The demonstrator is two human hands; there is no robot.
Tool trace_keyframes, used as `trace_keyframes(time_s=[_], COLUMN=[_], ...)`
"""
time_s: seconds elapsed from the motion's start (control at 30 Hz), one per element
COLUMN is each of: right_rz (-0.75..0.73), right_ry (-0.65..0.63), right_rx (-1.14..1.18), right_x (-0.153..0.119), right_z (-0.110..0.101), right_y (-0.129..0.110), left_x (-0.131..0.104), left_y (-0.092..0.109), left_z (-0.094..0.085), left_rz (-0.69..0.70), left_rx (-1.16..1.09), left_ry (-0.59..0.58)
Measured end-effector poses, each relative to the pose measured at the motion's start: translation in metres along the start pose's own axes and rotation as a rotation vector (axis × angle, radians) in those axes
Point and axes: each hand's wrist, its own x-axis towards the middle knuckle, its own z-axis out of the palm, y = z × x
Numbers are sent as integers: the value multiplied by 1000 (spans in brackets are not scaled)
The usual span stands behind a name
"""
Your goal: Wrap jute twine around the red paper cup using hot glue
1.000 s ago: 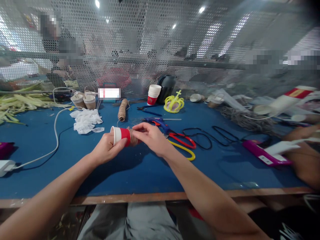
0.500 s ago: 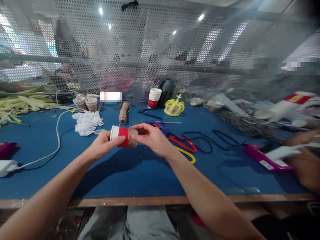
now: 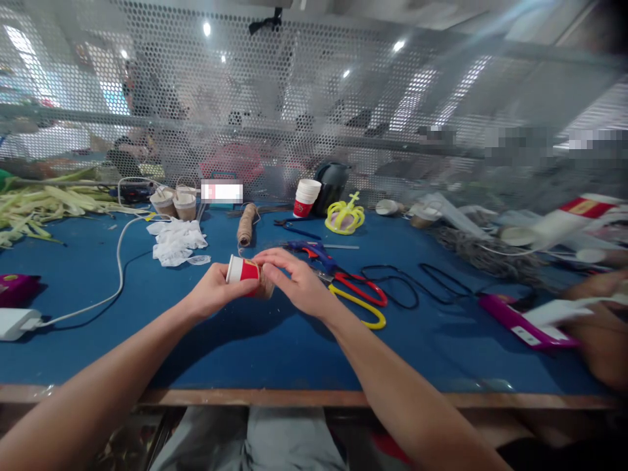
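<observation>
A red and white paper cup [image 3: 243, 271] lies on its side in the air, its white rim to the left. My left hand [image 3: 213, 288] is closed round the rim half, thumb along the near side. Brown twine [image 3: 265, 286] is wound about the cup's base end. There my right hand [image 3: 299, 280] curls its fingers over the wound part, covering much of it. Just beyond the cup, a spool of twine [image 3: 246, 226] rests on the blue table, a strand hanging toward the cup. Scissors [image 3: 360, 302] with red and yellow handles lie right of my right hand.
A blue glue gun [image 3: 314, 254], pliers [image 3: 297, 227] and a yellow crown [image 3: 344, 216] lie behind. Stacked paper cups [image 3: 307, 196] stand by a dark kettle [image 3: 332, 186]. White gloves [image 3: 177, 241] and a white cable [image 3: 119, 261] are left; a purple power strip [image 3: 524, 320] and another person's arm [image 3: 606, 333], right.
The cup has turned a little, its base end dipping and its red print showing more. My right fingers now reach farther over the twine. The whole view has shifted slightly.
</observation>
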Motion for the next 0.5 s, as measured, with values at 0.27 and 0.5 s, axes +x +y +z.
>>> trace_keyframes(time_s=[0.27, 0.5], right_rz=[-4, -8], right_ry=[-48, -47], right_rx=[84, 115], right_x=[-1, -2], right_z=[6, 12], right_y=[-5, -5], left_x=[-2, -1], left_y=[-5, -8], left_z=[7, 7], left_rz=[23, -23], left_rx=[125, 173], left_ry=[-3, 48])
